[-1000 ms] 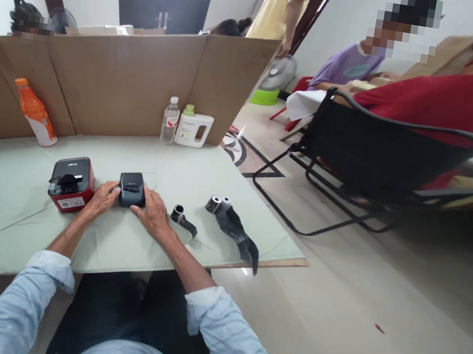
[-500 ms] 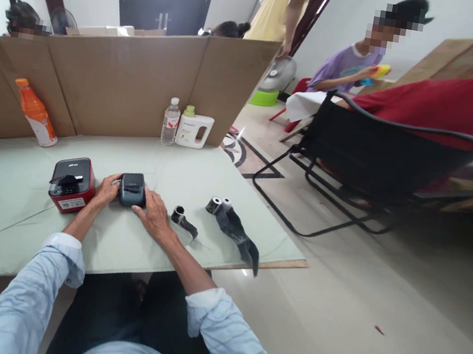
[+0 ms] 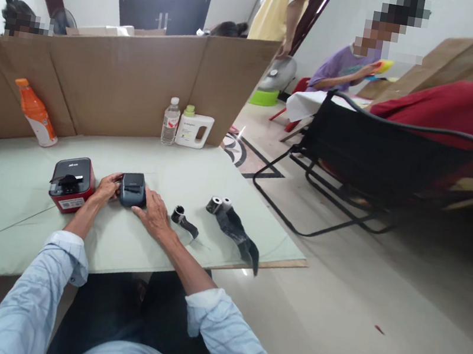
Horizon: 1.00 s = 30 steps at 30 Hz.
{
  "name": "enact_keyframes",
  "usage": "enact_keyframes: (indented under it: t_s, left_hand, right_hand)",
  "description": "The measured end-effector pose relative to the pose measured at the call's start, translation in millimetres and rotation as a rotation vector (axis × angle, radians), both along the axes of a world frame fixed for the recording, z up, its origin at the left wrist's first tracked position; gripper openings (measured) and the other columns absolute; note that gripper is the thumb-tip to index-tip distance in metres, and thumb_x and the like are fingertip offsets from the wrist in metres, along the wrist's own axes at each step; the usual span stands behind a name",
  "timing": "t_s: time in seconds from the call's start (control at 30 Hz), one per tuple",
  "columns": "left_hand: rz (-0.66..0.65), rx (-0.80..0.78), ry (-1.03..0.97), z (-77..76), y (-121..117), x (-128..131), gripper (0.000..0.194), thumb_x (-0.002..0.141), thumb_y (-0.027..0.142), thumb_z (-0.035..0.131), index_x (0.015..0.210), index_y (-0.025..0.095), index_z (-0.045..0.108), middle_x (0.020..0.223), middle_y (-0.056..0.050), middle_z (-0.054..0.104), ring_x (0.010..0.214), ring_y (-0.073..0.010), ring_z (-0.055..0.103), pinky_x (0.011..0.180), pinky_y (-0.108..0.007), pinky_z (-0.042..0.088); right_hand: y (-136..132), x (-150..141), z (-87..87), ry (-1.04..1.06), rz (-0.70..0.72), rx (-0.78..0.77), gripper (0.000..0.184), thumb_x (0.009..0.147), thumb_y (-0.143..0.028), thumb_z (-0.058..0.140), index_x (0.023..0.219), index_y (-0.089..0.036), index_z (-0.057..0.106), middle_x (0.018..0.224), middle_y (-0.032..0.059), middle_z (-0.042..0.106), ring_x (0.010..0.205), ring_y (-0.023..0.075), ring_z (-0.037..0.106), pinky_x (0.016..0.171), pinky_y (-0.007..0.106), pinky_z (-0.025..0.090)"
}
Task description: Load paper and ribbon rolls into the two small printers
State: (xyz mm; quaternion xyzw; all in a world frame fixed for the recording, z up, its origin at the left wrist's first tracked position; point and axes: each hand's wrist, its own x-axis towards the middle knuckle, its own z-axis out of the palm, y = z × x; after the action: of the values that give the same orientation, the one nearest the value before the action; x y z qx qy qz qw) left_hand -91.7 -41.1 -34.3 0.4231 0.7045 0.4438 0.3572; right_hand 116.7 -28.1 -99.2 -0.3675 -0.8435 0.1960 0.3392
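A small dark grey portable printer (image 3: 133,189) rests on the table, held between my two hands. My left hand (image 3: 106,188) has its fingers bent against the printer's left side. Along the right side lies my right hand (image 3: 154,212), with the thumb at the front lower corner. Just left of my left hand stands a larger red and black printer (image 3: 72,184). To the right of my right hand is a short roll of black ribbon (image 3: 185,223). Two more rolls (image 3: 215,204) lie farther right, with a long dark strip trailing to the table edge.
A cardboard panel (image 3: 130,82) closes off the table's back. Before it stand an orange bottle (image 3: 36,113), a clear water bottle (image 3: 170,123) and a white jug (image 3: 195,130). A black folding chair (image 3: 371,144) is on the right; other people are beyond.
My left forearm has shifted slightly to the right, and its fingers have moved a little at the printer's side. The printer and my right hand look unmoved. A person in red at right leaned away.
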Motion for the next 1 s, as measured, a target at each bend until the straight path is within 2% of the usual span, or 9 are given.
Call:
enact_keyframes:
  t_s: [0.13, 0.27, 0.4, 0.47, 0.53, 0.7, 0.87, 1.0]
  left_hand:
    - [0.024, -0.002, -0.054, 2.5, 0, 3, 0.071, 0.083, 0.007, 0.058, 0.152, 0.021, 0.059, 0.149, -0.011, 0.066, 0.058, -0.0055, 0.053, 0.042, -0.016, 0.039]
    - [0.055, -0.01, -0.084, 6.5, 0, 5, 0.071, 0.079, 0.008, 0.061, 0.149, 0.019, 0.063, 0.136, -0.012, 0.073, 0.057, -0.0062, 0.054, 0.042, -0.017, 0.038]
    - [0.05, -0.007, -0.127, 10.4, -4, 4, 0.069, 0.077, 0.009, 0.064, 0.146, 0.019, 0.066, 0.105, -0.009, 0.08, 0.055, -0.0079, 0.055, 0.043, -0.018, 0.038]
    - [0.036, -0.004, -0.151, 10.1, -5, 1, 0.068, 0.077, 0.009, 0.065, 0.145, 0.018, 0.067, 0.086, -0.005, 0.077, 0.051, -0.0075, 0.053, 0.043, -0.017, 0.037]
    - [0.064, 0.019, -0.193, 7.5, -3, -5, 0.068, 0.075, 0.006, 0.066, 0.142, 0.017, 0.068, 0.078, -0.002, 0.074, 0.047, -0.0067, 0.051, 0.04, -0.016, 0.035]
    - [0.088, 0.077, -0.322, 4.9, 8, -10, 0.072, 0.071, -0.006, 0.061, 0.14, 0.014, 0.068, 0.087, -0.003, 0.077, 0.045, -0.0046, 0.05, 0.037, -0.015, 0.034]
    - [0.112, 0.054, -0.3, 9.8, 5, -1, 0.077, 0.07, -0.008, 0.058, 0.142, 0.017, 0.068, 0.119, -0.009, 0.078, 0.046, -0.0019, 0.05, 0.036, -0.014, 0.033]
    - [0.12, 0.025, -0.238, 7.4, 7, -3, 0.08, 0.067, -0.005, 0.061, 0.144, 0.018, 0.066, 0.132, -0.012, 0.075, 0.046, -0.0021, 0.05, 0.036, -0.015, 0.033]
  right_hand:
    - [0, 0, 0.7, 0.014, -0.002, -0.007, 0.076, 0.096, -0.036, 0.067, 0.163, -0.016, 0.039, 0.142, 0.0207, 0.061, 0.128, 0.0359, 0.058, 0.112, 0.055, 0.049]
    - [-1, 1, 3.3, 0.022, 0.014, -0.021, 0.075, 0.096, -0.036, 0.066, 0.162, -0.015, 0.038, 0.142, 0.0209, 0.061, 0.127, 0.0355, 0.058, 0.112, 0.055, 0.049]
    - [-2, -1, 7.0, 0.007, -0.001, -0.022, 0.078, 0.095, -0.036, 0.07, 0.162, -0.013, 0.039, 0.144, 0.0223, 0.06, 0.13, 0.0357, 0.057, 0.114, 0.053, 0.048]
    - [-2, -4, 8.3, -0.005, -0.025, -0.008, 0.081, 0.093, -0.036, 0.074, 0.163, -0.013, 0.039, 0.145, 0.0227, 0.06, 0.133, 0.036, 0.056, 0.114, 0.052, 0.048]
    - [0, -8, 8.5, -0.006, -0.024, 0.008, 0.087, 0.091, -0.038, 0.078, 0.164, -0.015, 0.037, 0.145, 0.022, 0.06, 0.132, 0.0362, 0.056, 0.113, 0.053, 0.049]
    - [8, -12, 7.7, 0.018, -0.015, 0.005, 0.088, 0.091, -0.04, 0.079, 0.164, -0.016, 0.037, 0.144, 0.0211, 0.06, 0.129, 0.035, 0.057, 0.111, 0.054, 0.05]
    - [6, -10, 3.7, 0.029, -0.023, -0.03, 0.084, 0.091, -0.037, 0.079, 0.161, -0.014, 0.041, 0.145, 0.0218, 0.06, 0.131, 0.0356, 0.057, 0.114, 0.054, 0.047]
    - [7, -10, -1.0, 0.062, -0.019, -0.035, 0.082, 0.092, -0.038, 0.077, 0.162, -0.018, 0.04, 0.145, 0.0195, 0.06, 0.13, 0.0349, 0.057, 0.114, 0.054, 0.047]
